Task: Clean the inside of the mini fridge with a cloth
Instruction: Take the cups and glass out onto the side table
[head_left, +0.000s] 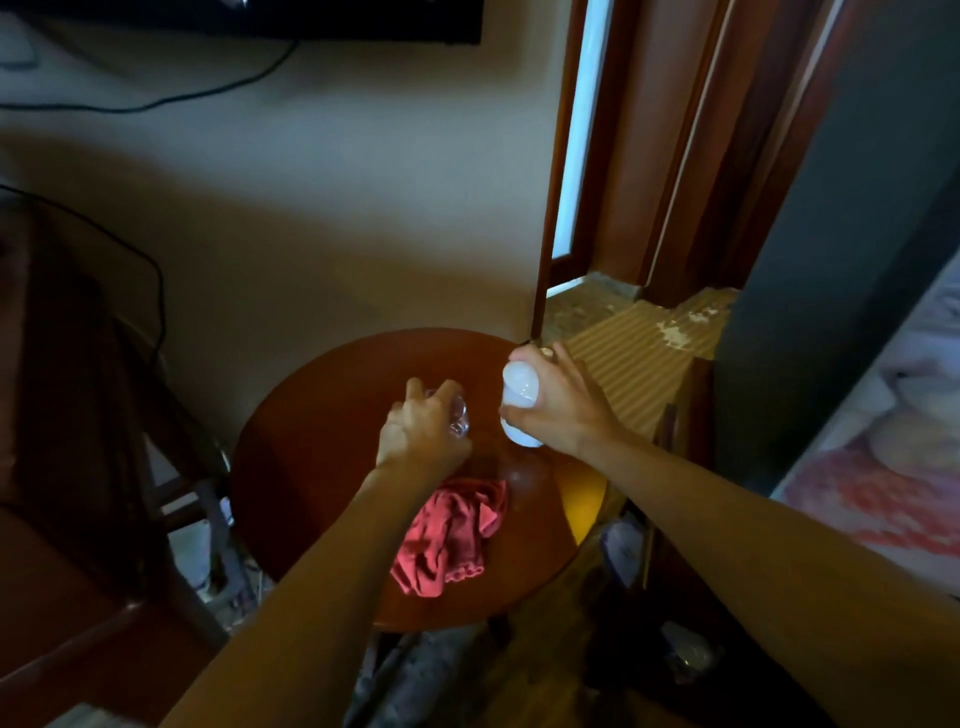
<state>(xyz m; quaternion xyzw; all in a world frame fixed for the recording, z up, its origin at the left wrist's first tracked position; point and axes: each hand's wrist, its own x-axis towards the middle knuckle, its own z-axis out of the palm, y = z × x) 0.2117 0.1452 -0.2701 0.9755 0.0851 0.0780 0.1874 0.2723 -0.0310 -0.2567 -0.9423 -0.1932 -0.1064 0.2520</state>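
— Wiping begun?
— Seemingly not: the red cloth (451, 535) lies untouched on the round table (311, 467); left hand (421, 426) grips a clear glass (460, 415), right hand (563, 405) a white bottle (519, 397).

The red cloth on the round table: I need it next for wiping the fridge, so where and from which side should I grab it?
Judging by its pose, pinch the raised bunched folds at the middle of the red cloth, coming straight down from above. It lies crumpled and free on the round table, nearer you than both hands, which hold other things.
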